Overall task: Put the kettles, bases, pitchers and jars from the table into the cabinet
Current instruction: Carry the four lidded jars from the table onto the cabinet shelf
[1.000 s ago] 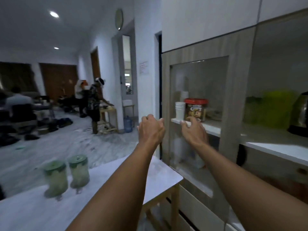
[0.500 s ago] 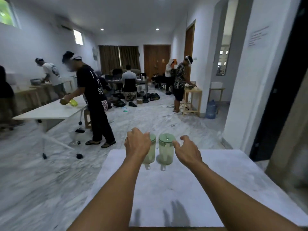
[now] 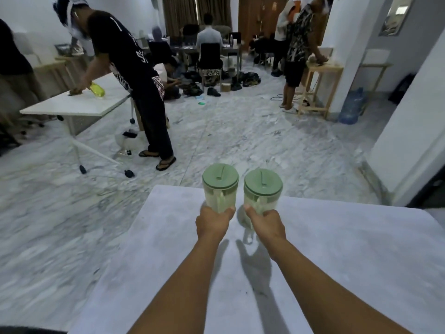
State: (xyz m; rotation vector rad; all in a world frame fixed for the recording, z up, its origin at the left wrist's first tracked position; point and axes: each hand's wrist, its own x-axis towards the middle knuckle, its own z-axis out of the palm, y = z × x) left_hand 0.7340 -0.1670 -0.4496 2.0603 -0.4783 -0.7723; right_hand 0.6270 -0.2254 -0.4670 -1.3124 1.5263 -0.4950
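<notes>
Two clear pitchers with green lids stand side by side near the far edge of the white table [image 3: 168, 249]. My left hand [image 3: 213, 221] is closed around the handle of the left pitcher [image 3: 220, 186]. My right hand [image 3: 266, 222] grips the handle of the right pitcher [image 3: 262, 189]. Both pitchers are upright, handles facing me. Whether they rest on the table or are just lifted I cannot tell. The cabinet is out of view.
A white wall corner [image 3: 409, 141] rises at the right. A person in black [image 3: 134, 80] bends over a wheeled white table [image 3: 72, 104] to the far left. More people, chairs and a wooden stand [image 3: 320, 90] fill the back of the marble-floored room.
My view swung from the cabinet on the right to the table. Both hands left the cabinet door, reached toward the two pitchers, and now close on their handles.
</notes>
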